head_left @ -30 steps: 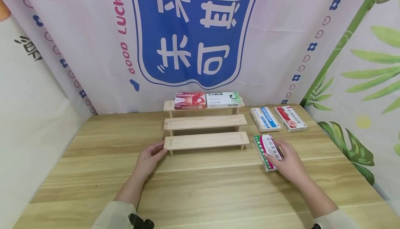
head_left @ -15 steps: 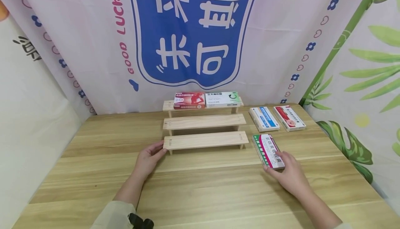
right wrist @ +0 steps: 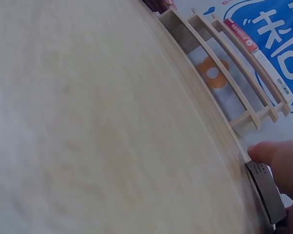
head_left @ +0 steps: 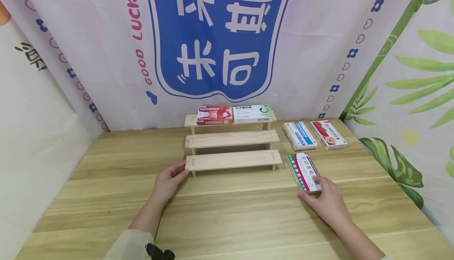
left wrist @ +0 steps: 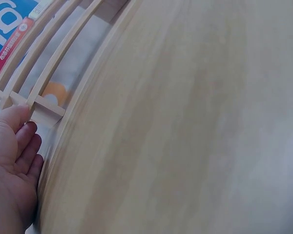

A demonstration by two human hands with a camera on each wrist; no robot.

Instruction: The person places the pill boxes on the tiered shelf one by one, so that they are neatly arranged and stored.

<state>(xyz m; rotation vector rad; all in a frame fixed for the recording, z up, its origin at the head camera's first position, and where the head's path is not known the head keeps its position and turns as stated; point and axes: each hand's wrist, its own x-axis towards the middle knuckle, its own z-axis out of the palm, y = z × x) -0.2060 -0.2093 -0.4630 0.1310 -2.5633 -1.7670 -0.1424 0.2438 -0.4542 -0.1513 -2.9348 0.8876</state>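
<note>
Right hand (head_left: 328, 203): its grip is grasping the near end of the green-and-magenta box (head_left: 301, 171), with the thumb at the near left corner.
Green-and-magenta box: it is at the table (head_left: 227, 220), right of the wooden stand (head_left: 232, 159) and apart from it; whether its underside touches, I cannot tell.
Left hand (head_left: 168, 181): its grip seems to pinch the left end of the lowest step.
Top step: it carries a red box (head_left: 214, 115) and a white-green box (head_left: 252, 114), side by side.
Risk for the held box: only one end is held — if lifted so, the far end may droop or turn.
Risk for the stand: it looks light, so a pull from the left hand could shift it — and the upper boxes might slide.
</note>
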